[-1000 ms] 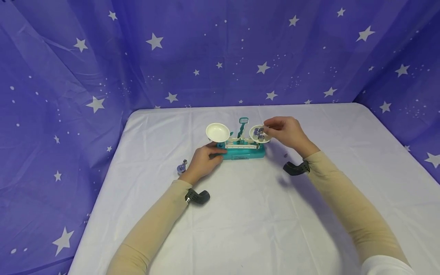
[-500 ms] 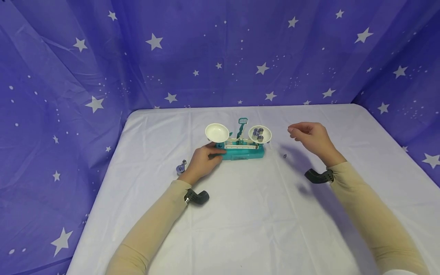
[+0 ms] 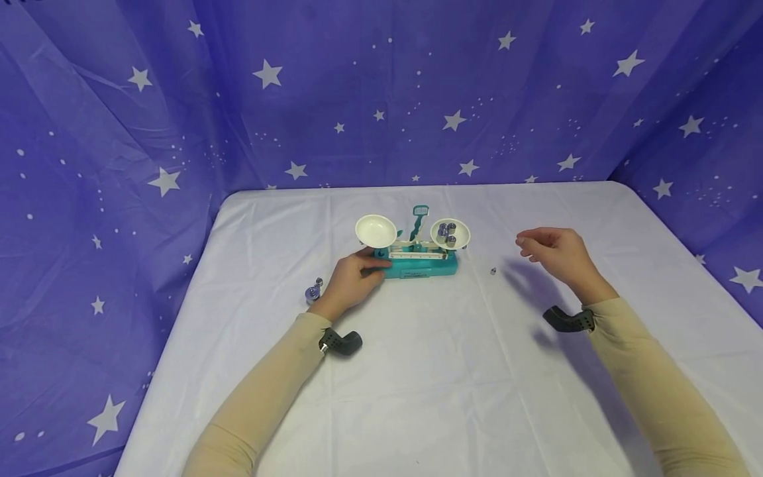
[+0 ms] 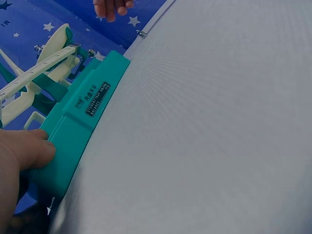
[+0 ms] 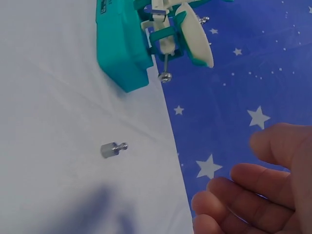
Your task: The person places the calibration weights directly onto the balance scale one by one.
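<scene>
A teal tray balance (image 3: 420, 266) with two cream pans stands on the cloth-covered table in the head view. My left hand (image 3: 352, 281) grips the left end of its base, thumb on the front face; the other fingers are partly hidden behind. Several metal weights (image 3: 447, 234) sit together in the right pan (image 3: 465, 232). To the right, my right hand (image 3: 557, 252) hovers over the table with loosely bent fingers and nothing between them. Between that hand and the balance, one small metal weight (image 5: 111, 149) lies on the cloth.
Near my left wrist, a larger weight (image 3: 312, 295) and a smaller weight (image 3: 319, 282) rest on the table. The left pan (image 3: 376, 231) stands higher up beside the pointer scale. A blue starry curtain (image 3: 357, 79) hangs behind and along both sides of the table.
My right hand has drawn away from the right pan, moving right and toward me, uncovering the pan and the small weight on the cloth. My left hand has kept its place on the base.
</scene>
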`<state>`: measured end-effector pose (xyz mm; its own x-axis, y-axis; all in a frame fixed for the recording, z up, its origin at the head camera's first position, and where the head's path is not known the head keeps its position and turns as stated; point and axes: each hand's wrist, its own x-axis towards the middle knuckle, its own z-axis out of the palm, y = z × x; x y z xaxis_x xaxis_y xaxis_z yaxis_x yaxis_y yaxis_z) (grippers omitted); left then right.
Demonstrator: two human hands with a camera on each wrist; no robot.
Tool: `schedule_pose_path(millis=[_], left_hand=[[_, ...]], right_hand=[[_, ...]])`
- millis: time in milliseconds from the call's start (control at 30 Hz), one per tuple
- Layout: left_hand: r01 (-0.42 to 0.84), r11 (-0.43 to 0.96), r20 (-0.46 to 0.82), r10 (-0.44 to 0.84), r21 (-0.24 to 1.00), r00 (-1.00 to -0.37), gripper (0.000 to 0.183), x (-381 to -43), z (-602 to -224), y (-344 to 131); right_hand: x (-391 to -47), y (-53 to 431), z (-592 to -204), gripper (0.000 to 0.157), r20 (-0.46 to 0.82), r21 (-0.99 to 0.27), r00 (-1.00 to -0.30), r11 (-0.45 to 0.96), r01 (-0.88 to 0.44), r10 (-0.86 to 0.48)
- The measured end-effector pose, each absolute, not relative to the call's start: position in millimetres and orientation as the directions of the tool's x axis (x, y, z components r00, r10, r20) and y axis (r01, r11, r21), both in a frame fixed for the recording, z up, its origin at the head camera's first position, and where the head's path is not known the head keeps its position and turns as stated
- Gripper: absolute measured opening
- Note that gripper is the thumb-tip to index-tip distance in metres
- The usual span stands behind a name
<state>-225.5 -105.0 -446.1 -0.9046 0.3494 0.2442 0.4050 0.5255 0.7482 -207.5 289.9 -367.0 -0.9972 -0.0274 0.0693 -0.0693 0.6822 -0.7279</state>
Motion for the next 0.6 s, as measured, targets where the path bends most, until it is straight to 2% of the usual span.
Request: schedule_pose_path(millis=[600], left_hand=[[0.398, 0.518, 0.236, 0.35, 0.757, -0.906, 0.025, -225.2, -445.9, -104.6]], right_hand=[[-204.1, 293.0, -383.5, 0.04, 0.016, -0.751, -0.999, 0.659, -0.033, -0.032]])
